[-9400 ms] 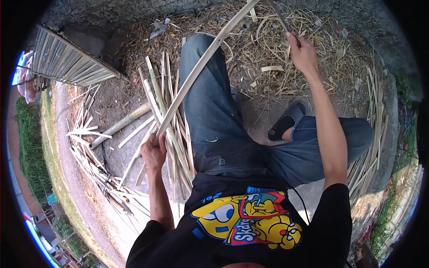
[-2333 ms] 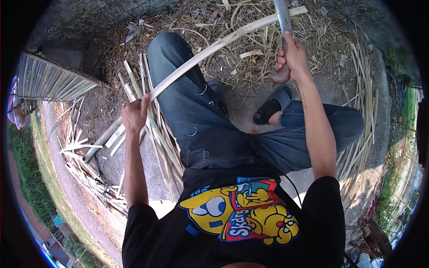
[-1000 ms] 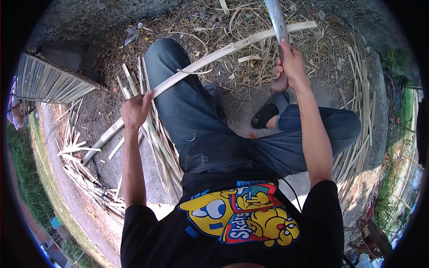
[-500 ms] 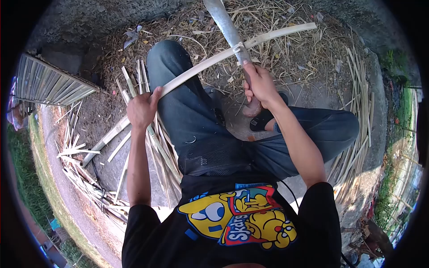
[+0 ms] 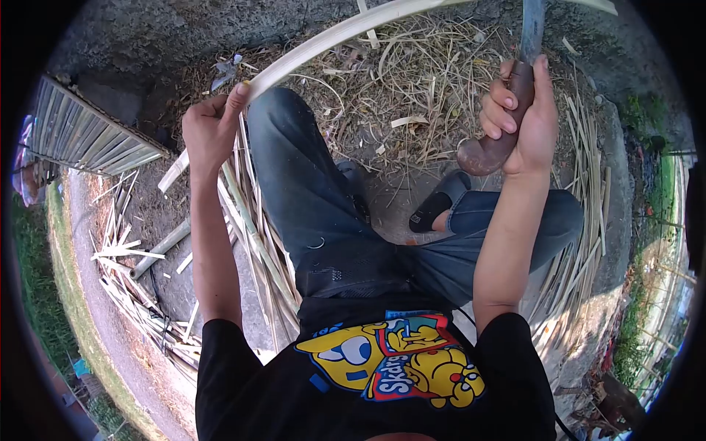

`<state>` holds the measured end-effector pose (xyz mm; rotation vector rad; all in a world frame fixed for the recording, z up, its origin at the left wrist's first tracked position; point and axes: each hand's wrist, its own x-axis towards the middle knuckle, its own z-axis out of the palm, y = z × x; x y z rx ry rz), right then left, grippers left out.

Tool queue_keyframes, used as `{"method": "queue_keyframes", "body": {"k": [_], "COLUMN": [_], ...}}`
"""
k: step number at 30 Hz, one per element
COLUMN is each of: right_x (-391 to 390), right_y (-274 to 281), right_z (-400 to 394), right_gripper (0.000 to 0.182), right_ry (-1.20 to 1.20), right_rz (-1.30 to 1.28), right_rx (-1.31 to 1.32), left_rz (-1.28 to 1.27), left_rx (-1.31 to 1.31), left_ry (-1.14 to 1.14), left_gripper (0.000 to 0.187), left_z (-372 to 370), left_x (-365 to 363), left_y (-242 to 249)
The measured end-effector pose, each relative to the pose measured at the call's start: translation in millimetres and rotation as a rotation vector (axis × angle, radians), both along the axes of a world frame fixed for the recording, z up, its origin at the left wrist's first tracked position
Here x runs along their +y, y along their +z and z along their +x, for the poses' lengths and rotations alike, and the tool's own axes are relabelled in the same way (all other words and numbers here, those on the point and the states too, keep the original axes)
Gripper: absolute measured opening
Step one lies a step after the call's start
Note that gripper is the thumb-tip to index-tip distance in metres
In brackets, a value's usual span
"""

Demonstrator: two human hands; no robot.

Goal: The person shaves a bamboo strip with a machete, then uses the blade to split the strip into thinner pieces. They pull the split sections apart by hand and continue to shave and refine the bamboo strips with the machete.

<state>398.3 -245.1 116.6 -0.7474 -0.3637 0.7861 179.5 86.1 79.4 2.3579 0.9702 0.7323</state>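
Note:
My left hand (image 5: 213, 125) is closed on a long pale bamboo strip (image 5: 323, 42), with the thumb on top. The strip arcs up and to the right, past the top edge of the view, and its near end sticks out below the hand. Around the brown curved handle of a large knife (image 5: 532, 33) my right hand (image 5: 526, 121) is wrapped. The blade points up and its tip is out of view. Near the blade the far part of the strip shows at the top right; whether they touch cannot be seen.
Split bamboo strips (image 5: 581, 220) lie on the right, more (image 5: 250, 220) beside the left leg and at the lower left. Shavings (image 5: 434, 95) cover the ground ahead below a rough wall (image 5: 147, 37). A slatted bamboo panel (image 5: 88, 132) stands at the left.
The knife and my right hand have moved up and to the right. My left hand has risen slightly left, and the strip now sits higher. Pale chips have appeared over the shavings.

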Motion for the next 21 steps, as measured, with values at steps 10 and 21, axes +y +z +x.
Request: {"method": "queue_keyframes", "body": {"k": [10, 21], "right_x": [22, 44], "right_y": [-1, -85], "right_z": [-47, -93], "right_gripper": [0.019, 0.047], "right_ry": [-0.412, -0.052], "right_rz": [-0.188, -0.313], "right_rx": [-0.282, -0.237], "left_rz": [-0.299, -0.063], "left_rx": [-0.866, -1.261], "left_ry": [-0.372, 0.115], "left_gripper": [0.037, 0.036], "left_z": [89, 159], "left_x": [-72, -114], "left_y": [49, 133]}}
